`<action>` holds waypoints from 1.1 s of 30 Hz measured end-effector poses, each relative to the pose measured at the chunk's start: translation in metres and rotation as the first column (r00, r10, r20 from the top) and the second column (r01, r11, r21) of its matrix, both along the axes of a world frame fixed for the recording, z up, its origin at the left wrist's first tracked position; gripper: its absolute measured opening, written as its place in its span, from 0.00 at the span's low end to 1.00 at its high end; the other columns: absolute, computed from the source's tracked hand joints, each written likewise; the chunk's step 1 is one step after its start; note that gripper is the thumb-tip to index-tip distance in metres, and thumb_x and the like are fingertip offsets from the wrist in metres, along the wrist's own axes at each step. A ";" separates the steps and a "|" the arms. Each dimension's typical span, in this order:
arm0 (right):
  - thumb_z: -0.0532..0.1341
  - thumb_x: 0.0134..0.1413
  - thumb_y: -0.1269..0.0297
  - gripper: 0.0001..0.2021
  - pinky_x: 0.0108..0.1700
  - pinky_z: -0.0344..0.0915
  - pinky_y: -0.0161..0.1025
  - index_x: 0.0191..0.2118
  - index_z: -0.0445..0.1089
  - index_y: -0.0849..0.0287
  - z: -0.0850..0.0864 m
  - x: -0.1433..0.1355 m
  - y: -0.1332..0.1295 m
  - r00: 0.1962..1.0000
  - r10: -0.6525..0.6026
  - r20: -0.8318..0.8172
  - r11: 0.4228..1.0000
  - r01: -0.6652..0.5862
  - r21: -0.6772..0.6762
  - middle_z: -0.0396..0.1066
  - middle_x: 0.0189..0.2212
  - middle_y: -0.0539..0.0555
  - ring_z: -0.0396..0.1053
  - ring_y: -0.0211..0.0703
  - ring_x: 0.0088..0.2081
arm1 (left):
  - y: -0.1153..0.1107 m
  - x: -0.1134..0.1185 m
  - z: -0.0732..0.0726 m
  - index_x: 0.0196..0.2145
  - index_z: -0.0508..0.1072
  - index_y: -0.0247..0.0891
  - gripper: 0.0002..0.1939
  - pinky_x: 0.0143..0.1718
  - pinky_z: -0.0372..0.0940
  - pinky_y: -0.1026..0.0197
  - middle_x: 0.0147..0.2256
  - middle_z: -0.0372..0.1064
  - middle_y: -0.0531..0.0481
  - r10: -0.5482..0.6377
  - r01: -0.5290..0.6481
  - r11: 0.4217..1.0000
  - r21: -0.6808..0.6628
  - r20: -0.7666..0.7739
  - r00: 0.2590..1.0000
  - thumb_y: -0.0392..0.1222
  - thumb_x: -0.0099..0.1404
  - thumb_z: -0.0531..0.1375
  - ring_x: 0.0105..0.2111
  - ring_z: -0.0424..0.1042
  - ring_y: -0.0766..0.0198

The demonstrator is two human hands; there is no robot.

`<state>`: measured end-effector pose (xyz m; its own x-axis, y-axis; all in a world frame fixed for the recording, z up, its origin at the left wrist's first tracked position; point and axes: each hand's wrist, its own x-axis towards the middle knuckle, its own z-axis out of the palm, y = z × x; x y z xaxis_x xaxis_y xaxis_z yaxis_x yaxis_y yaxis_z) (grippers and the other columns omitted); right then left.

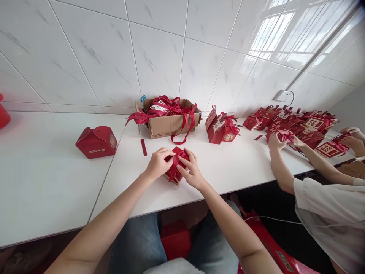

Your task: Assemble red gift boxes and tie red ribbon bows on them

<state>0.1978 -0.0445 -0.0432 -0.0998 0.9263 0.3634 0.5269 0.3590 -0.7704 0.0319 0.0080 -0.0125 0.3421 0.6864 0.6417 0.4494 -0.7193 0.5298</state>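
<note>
A small red gift box point(177, 178) stands on the white table in front of me, with a dark red ribbon point(173, 169) bowed on its top. My left hand point(159, 163) is at the box's left side, its fingers pinched on the ribbon. From the right, my right hand point(191, 170) touches the bow, thumb and fingers closed around part of the ribbon. The fingers hide part of the bow and the box's upper faces.
A cardboard box point(171, 125) of ribbons stands by the wall. Red boxes stand at left point(98, 142) and right point(215, 127). A red strip point(143, 147) lies nearby. At far right, co-workers' hands point(276, 141) handle boxes beside a pile point(293, 125).
</note>
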 end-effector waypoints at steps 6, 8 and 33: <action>0.57 0.57 0.51 0.21 0.65 0.46 0.59 0.54 0.70 0.49 0.000 0.000 -0.001 1.000 -0.001 0.006 1.000 0.001 0.007 0.46 0.66 0.54 0.41 0.57 0.67 | 0.001 0.002 0.001 0.29 0.74 0.39 0.06 0.37 0.70 0.60 0.31 0.75 0.49 0.021 -0.021 0.999 -0.031 0.014 1.000 0.36 0.59 0.57 0.34 0.73 0.62; 0.57 0.57 0.51 0.21 0.65 0.46 0.59 0.55 0.69 0.50 0.000 0.000 -0.002 1.000 0.003 0.018 1.000 -0.003 0.009 0.46 0.67 0.54 0.40 0.57 0.67 | 0.002 0.001 0.000 0.28 0.74 0.39 0.06 0.37 0.70 0.60 0.31 0.75 0.50 0.026 -0.025 0.999 -0.038 0.019 0.999 0.36 0.59 0.57 0.34 0.73 0.62; 0.54 0.60 0.61 0.11 0.28 0.55 0.32 0.44 0.69 0.58 0.084 0.038 0.014 0.913 0.046 0.405 0.999 -0.035 -0.036 0.58 0.15 0.43 0.57 0.34 0.19 | 0.014 -0.011 0.017 0.34 0.69 0.37 0.10 0.32 0.67 0.65 0.36 0.73 0.49 -0.044 0.137 0.969 0.204 -0.404 0.914 0.28 0.59 0.51 0.34 0.73 0.64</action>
